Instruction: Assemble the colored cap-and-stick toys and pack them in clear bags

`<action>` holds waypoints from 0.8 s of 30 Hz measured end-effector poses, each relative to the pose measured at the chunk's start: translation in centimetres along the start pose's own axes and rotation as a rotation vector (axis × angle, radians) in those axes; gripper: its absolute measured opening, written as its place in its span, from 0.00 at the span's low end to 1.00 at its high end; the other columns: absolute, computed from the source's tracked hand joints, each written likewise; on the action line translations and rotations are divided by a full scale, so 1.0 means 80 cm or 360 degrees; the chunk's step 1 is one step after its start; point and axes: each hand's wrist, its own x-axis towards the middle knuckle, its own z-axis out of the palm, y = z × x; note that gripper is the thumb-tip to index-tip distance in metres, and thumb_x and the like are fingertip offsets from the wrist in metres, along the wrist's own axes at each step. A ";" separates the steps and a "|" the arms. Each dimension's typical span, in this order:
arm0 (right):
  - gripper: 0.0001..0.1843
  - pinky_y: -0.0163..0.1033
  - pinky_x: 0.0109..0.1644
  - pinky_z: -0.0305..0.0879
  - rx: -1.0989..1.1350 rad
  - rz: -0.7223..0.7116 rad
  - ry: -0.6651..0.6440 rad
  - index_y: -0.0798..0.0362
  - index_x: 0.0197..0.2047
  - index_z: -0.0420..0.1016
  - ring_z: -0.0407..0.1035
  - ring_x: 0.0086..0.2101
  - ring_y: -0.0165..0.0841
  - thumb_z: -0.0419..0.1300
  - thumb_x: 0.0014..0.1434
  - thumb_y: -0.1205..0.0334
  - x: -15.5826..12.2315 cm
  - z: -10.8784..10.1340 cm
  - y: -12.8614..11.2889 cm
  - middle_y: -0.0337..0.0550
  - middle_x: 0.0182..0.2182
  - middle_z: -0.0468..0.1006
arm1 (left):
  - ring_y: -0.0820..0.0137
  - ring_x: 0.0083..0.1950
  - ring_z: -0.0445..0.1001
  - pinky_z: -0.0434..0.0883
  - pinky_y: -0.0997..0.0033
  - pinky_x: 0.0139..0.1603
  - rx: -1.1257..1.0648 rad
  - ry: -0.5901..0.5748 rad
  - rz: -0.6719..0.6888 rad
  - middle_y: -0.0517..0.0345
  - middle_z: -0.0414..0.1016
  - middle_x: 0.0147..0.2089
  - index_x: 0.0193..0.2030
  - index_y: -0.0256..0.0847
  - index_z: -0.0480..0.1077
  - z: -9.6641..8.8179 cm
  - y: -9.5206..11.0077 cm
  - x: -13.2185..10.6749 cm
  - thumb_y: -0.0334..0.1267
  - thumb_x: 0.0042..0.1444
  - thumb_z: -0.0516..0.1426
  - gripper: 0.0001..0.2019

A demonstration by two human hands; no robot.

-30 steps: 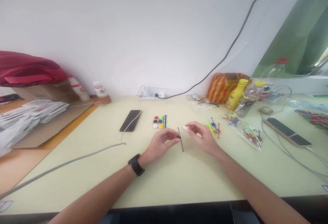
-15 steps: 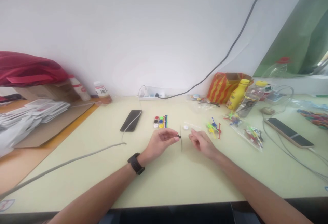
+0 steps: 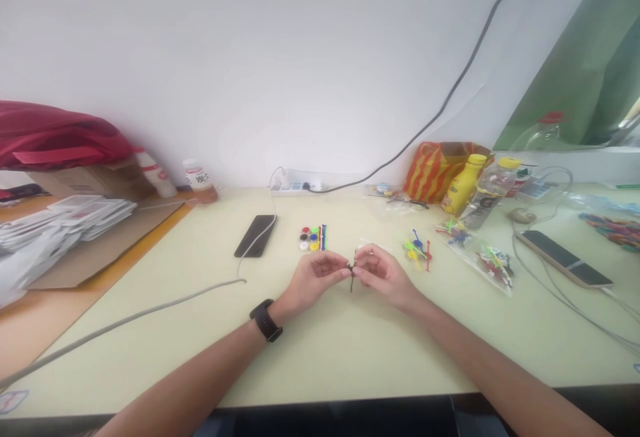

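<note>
Between my two hands, a small black arrow spinner [image 3: 352,282] is held upright above the table, its thin pointer seen edge-on. My left hand [image 3: 316,278], with a black watch on the wrist, pinches the spinner from the left with thumb and fingers. From the other side my right hand [image 3: 384,278] presses thumb and fingertips against it. Beyond the hands lie several coloured round bases [image 3: 309,238] beside a row of coloured arrows [image 3: 325,237]. To the right rests a cluster of coloured arrow spinners [image 3: 417,252]. Fingertips hide most of the black piece's middle.
A black phone [image 3: 255,236] and a grey cable [image 3: 165,307] lie left. On the right are plastic bags of spinner parts [image 3: 493,267], another phone [image 3: 565,259], a yellow bottle [image 3: 464,185] and a striped bag [image 3: 425,172]. A power strip [image 3: 295,184] sits by the wall.
My right hand has moved left to meet my left hand and now grips the black spinner too. It now covers the white disc seen earlier. My left hand has stayed in place.
</note>
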 end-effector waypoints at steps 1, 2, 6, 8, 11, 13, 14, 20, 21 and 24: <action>0.18 0.38 0.34 0.65 -0.0022 -0.0011 0.0010 0.47 0.46 0.68 0.67 0.31 0.32 0.65 0.62 0.46 -0.001 -0.001 -0.001 0.39 0.33 0.73 | 0.65 0.42 0.81 0.79 0.62 0.50 0.0000 0.0003 -0.0002 0.51 0.82 0.40 0.40 0.36 0.78 0.000 0.000 0.000 0.40 0.52 0.71 0.13; 0.17 0.38 0.35 0.65 -0.0062 -0.0035 0.0031 0.47 0.48 0.68 0.68 0.32 0.33 0.64 0.63 0.47 -0.002 -0.001 -0.003 0.40 0.33 0.73 | 0.65 0.42 0.81 0.79 0.62 0.50 0.0002 0.0011 -0.0003 0.51 0.81 0.40 0.40 0.36 0.78 0.000 0.000 0.000 0.40 0.52 0.71 0.13; 0.23 0.39 0.37 0.64 -0.0273 -0.0201 0.0174 0.45 0.62 0.62 0.66 0.33 0.34 0.59 0.68 0.49 -0.007 -0.002 -0.014 0.38 0.32 0.71 | 0.66 0.41 0.80 0.79 0.63 0.49 0.0002 0.0019 -0.0013 0.53 0.81 0.39 0.41 0.37 0.78 0.001 0.003 0.000 0.40 0.52 0.71 0.13; 0.28 0.39 0.36 0.62 -0.0276 -0.0246 0.0234 0.43 0.67 0.56 0.63 0.30 0.32 0.58 0.68 0.49 -0.009 -0.002 -0.016 0.37 0.33 0.70 | 0.66 0.41 0.80 0.79 0.62 0.49 -0.0001 0.0008 -0.0017 0.53 0.81 0.39 0.41 0.37 0.78 0.002 0.004 0.000 0.40 0.51 0.71 0.13; 0.17 0.38 0.33 0.58 -0.0221 -0.0228 0.0262 0.47 0.54 0.70 0.58 0.27 0.30 0.55 0.69 0.47 -0.009 -0.003 -0.014 0.37 0.31 0.69 | 0.66 0.41 0.80 0.78 0.63 0.49 -0.0010 0.0006 -0.0018 0.52 0.81 0.39 0.40 0.36 0.78 0.001 0.004 0.000 0.40 0.51 0.71 0.13; 0.25 0.39 0.31 0.55 -0.0212 -0.0135 0.0110 0.52 0.29 0.72 0.56 0.24 0.30 0.50 0.71 0.45 -0.007 -0.007 -0.011 0.37 0.23 0.65 | 0.66 0.41 0.80 0.78 0.64 0.49 -0.0015 0.0022 -0.0015 0.52 0.81 0.40 0.41 0.36 0.78 0.001 0.003 0.000 0.40 0.52 0.71 0.13; 0.31 0.40 0.30 0.53 -0.0204 -0.0094 0.0032 0.52 0.20 0.66 0.55 0.23 0.30 0.48 0.72 0.44 -0.007 -0.009 -0.011 0.37 0.19 0.61 | 0.66 0.42 0.80 0.78 0.64 0.49 -0.0015 0.0033 -0.0016 0.52 0.81 0.40 0.40 0.36 0.78 0.000 0.002 0.000 0.40 0.52 0.71 0.13; 0.19 0.38 0.30 0.54 -0.0054 -0.0073 0.0139 0.51 0.29 0.68 0.60 0.26 0.30 0.62 0.64 0.47 -0.003 -0.011 -0.013 0.37 0.25 0.69 | 0.65 0.42 0.80 0.78 0.63 0.49 -0.0015 0.0039 -0.0024 0.52 0.81 0.41 0.41 0.37 0.78 0.000 0.002 0.001 0.41 0.51 0.71 0.14; 0.16 0.37 0.31 0.56 -0.0015 -0.0070 0.0125 0.51 0.32 0.69 0.62 0.27 0.30 0.65 0.62 0.48 -0.002 -0.009 -0.014 0.37 0.27 0.70 | 0.65 0.42 0.80 0.78 0.63 0.49 -0.0014 0.0031 -0.0022 0.51 0.81 0.41 0.41 0.37 0.78 0.000 0.002 0.001 0.41 0.51 0.71 0.14; 0.15 0.36 0.32 0.59 0.0036 -0.0075 0.0070 0.51 0.37 0.70 0.65 0.31 0.30 0.69 0.59 0.51 -0.001 -0.003 -0.010 0.38 0.31 0.71 | 0.65 0.42 0.80 0.77 0.64 0.49 -0.0012 0.0012 -0.0020 0.51 0.81 0.41 0.40 0.36 0.78 0.001 0.002 0.000 0.40 0.51 0.71 0.13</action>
